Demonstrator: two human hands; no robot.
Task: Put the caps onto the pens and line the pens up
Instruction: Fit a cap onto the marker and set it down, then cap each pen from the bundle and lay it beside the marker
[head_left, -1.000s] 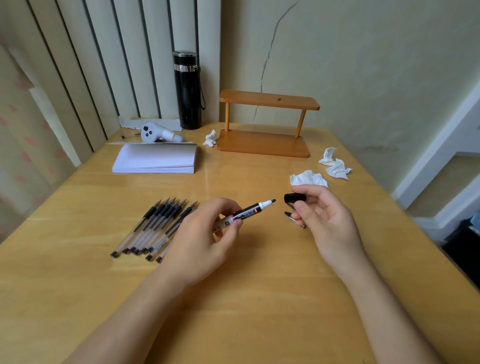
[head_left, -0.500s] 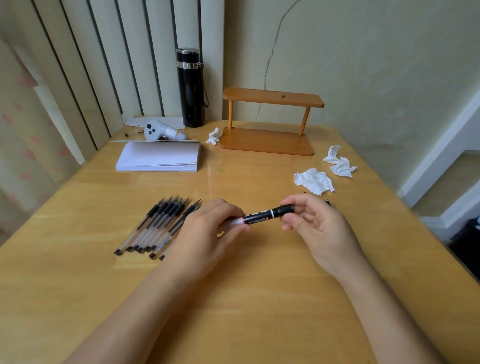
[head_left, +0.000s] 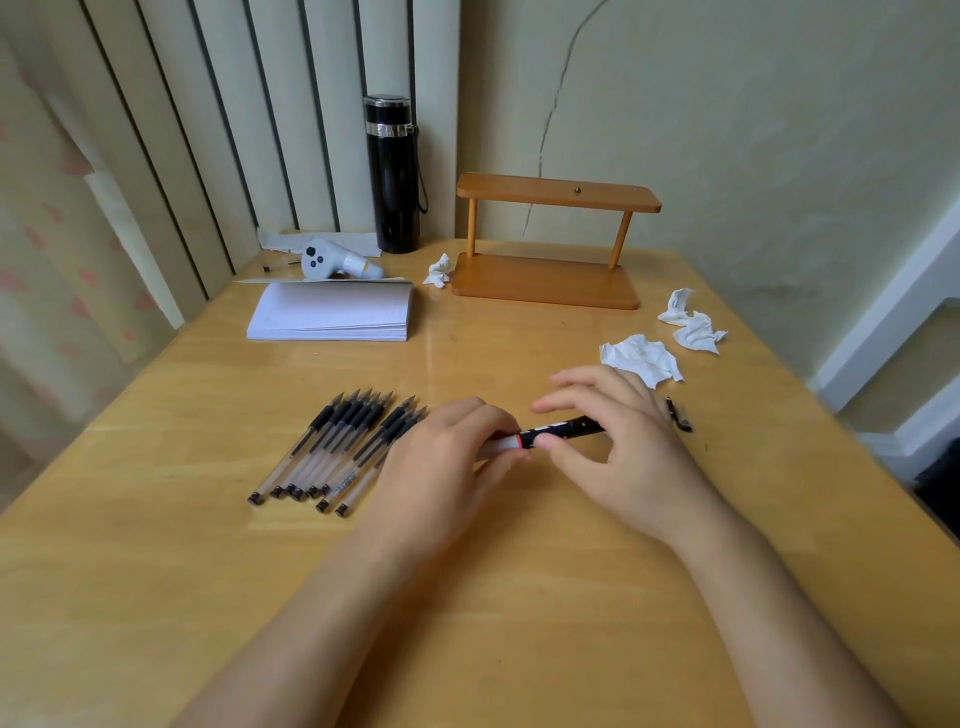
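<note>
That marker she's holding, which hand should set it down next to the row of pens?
Probably the left hand. It already grips the marker by its white end and sits right beside the row of pens. The right hand is on the far side.

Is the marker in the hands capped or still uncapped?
Capped, it seems: the marker shows a black end where its tip would be, and no white tip. The right hand hides the far end.

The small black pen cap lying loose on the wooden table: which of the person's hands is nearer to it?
Right. The right hand lies just left of the small black pen cap, nearly touching; the left hand is farther left, beyond the marker both hold.
</note>
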